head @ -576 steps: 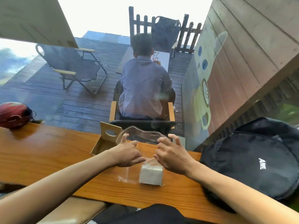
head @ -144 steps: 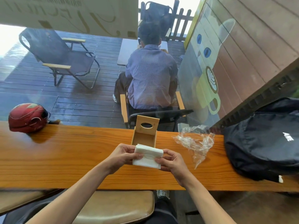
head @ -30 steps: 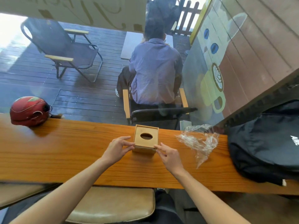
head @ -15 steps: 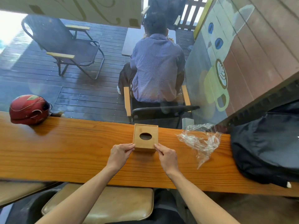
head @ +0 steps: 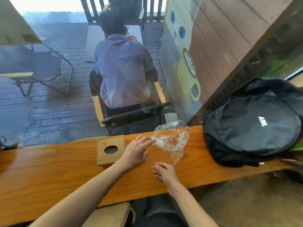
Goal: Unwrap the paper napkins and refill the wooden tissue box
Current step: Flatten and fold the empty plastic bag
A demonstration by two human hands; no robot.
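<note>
The wooden tissue box [head: 110, 149] sits closed on the counter [head: 49, 174], so the refill looks done. Just right of the box, the left hand [head: 136, 153] pinches the empty plastic wrapper [head: 170, 140], probably to clear it. The right hand [head: 164, 173] hangs empty, fingers loosely curled, nearer the counter's front edge.

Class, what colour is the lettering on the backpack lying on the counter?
White, on the black backpack. It shows best in the head view, the only view given.
</note>
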